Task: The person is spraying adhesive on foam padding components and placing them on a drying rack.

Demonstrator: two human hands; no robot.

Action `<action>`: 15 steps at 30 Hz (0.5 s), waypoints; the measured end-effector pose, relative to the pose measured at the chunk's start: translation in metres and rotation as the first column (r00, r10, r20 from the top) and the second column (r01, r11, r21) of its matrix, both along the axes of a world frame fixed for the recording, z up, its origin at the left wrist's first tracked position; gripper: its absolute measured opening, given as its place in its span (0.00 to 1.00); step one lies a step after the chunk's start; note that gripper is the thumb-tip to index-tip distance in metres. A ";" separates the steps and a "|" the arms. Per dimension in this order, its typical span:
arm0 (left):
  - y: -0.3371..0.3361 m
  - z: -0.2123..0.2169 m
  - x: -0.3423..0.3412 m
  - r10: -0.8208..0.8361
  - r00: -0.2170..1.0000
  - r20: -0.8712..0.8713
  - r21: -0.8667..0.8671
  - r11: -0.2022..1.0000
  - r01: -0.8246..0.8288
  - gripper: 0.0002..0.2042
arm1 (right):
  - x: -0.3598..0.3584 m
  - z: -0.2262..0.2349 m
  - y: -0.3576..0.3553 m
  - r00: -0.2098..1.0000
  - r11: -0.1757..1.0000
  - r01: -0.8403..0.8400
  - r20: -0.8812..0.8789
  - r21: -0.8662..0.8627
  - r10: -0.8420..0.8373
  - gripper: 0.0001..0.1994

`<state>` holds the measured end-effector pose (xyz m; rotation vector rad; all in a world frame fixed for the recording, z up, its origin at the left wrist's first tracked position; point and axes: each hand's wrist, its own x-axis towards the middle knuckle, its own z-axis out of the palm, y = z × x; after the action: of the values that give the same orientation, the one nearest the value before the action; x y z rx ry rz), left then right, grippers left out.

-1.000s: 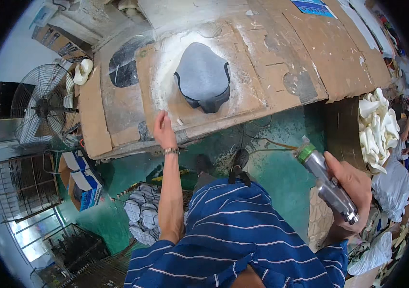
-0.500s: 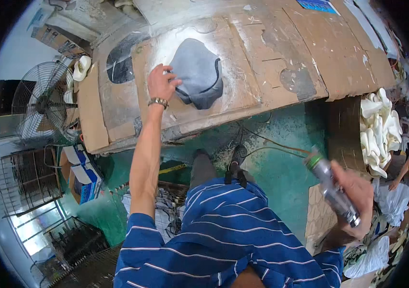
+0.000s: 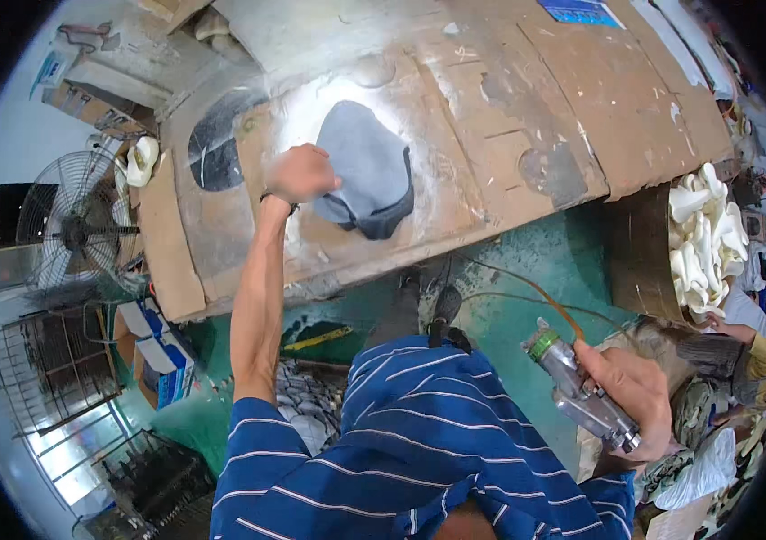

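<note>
A grey, rounded cloth piece [image 3: 360, 148] with a dark folded lower edge lies on the cardboard-covered table [image 3: 482, 135]. At its left edge is my left hand [image 3: 302, 173], fingers curled and partly smeared by motion, thumb on the cloth. The fingers look closed on that edge. Off to the right, over the green floor, my right hand [image 3: 630, 387] grips a metal spray gun [image 3: 581, 387] with a green ring at its upper end. An orange-brown hose [image 3: 549, 299] runs up toward it.
A wire fan [image 3: 77, 225] stands left of the table, near an opened blue-and-white box [image 3: 162, 355]. At right, a big carton [image 3: 642, 252] holds many cream curved pieces [image 3: 698, 243]. Another person's arm [image 3: 735, 331] shows behind it. Whitish residue coats the cardboard around the cloth.
My left hand has gone from spread fingers to curled ones at the cloth's edge. The spray gun in my right hand has come lower and left. The whole view has shifted slightly.
</note>
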<state>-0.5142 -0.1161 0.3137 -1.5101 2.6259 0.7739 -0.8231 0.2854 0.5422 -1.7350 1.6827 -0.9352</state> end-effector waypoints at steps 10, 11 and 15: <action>-0.087 0.080 -0.112 -0.215 0.965 0.148 -0.012 0.976 0.219 0.13 | 0.009 0.015 -0.024 0.980 0.979 0.198 -0.023 0.037 -0.197 0.29; -0.094 0.084 -0.126 -0.224 0.957 0.186 0.019 0.974 0.224 0.13 | 0.011 0.016 -0.025 0.977 0.976 0.212 0.001 0.040 -0.212 0.29; -0.114 0.091 -0.168 -0.294 0.933 0.208 0.046 0.956 0.291 0.13 | 0.013 0.018 -0.026 0.954 0.954 0.299 0.027 0.034 -0.300 0.28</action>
<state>-0.6819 -0.2298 0.4045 -1.0889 2.5889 0.5696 -0.8097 0.2596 0.5598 -1.4604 1.9644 -1.0572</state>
